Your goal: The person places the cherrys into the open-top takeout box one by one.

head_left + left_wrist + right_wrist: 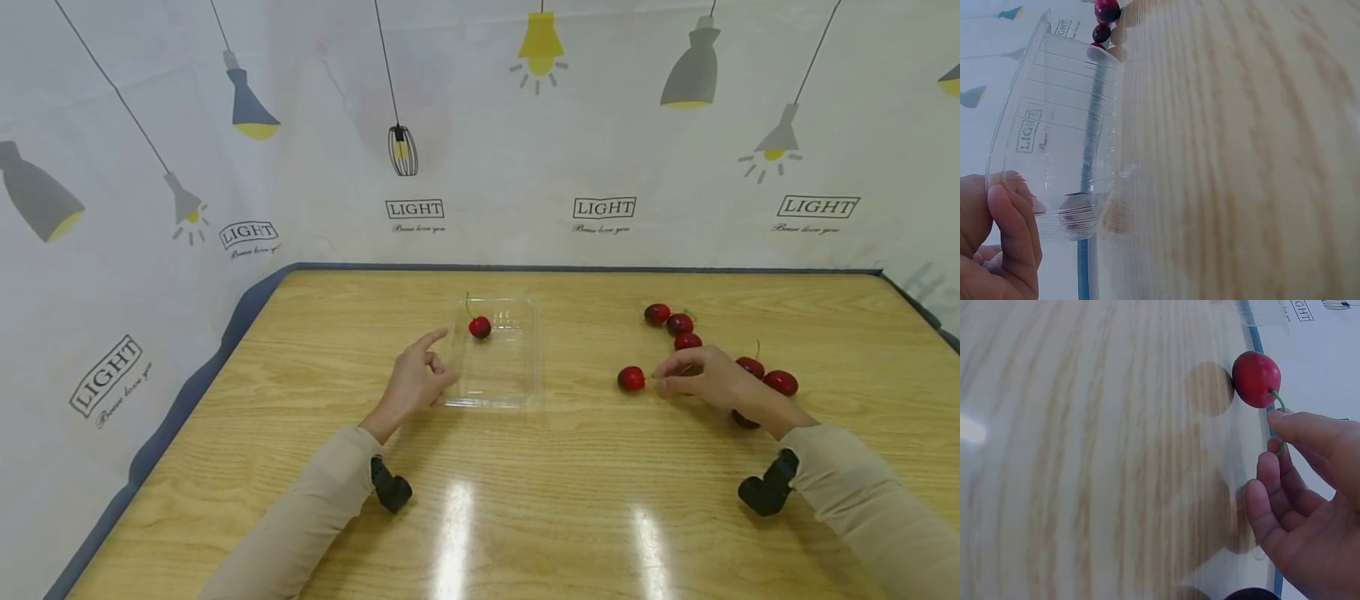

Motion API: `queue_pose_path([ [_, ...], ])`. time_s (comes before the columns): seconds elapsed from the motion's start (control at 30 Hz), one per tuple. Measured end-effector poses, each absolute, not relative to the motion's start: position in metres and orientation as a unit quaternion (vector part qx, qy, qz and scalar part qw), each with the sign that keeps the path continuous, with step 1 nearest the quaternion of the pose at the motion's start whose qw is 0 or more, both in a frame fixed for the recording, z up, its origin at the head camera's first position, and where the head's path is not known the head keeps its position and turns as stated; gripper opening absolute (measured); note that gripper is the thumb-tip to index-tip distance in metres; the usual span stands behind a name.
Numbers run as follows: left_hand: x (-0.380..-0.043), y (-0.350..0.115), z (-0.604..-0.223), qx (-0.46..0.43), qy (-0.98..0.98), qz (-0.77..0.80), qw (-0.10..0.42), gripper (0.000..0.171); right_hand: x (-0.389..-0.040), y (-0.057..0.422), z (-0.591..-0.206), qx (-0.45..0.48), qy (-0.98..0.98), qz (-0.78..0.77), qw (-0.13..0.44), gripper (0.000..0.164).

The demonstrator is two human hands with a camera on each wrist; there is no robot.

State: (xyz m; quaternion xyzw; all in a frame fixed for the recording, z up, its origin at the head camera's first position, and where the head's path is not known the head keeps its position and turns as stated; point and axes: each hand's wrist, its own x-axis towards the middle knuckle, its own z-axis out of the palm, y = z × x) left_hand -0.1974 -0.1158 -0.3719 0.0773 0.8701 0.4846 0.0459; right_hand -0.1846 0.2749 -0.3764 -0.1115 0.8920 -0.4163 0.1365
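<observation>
Right of the box [537, 358], my right hand [707, 380] is pinching a cherry [631, 378] by its stem [1279, 397]; my left hand [414, 379] is gripping the box. Probably light, slick and easily bruised, the cherry is calling for a gentle hold at the stem.

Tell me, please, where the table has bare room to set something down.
Bare table lies between the black wrist cameras, and between the clear container and the cherry whose stem the right hand pinches. It is crowded around that hand, where other cherries lie.
</observation>
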Motion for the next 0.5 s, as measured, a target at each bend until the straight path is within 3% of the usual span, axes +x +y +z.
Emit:
queue_pose_path([
  [0.5, -0.1969, -0.1151, -0.3689, 0.075, 0.868, 0.489, 0.044, 0.064, -0.1824, 0.2726, -0.3662, -0.103, 0.899, -0.413, 0.108, 0.033],
])
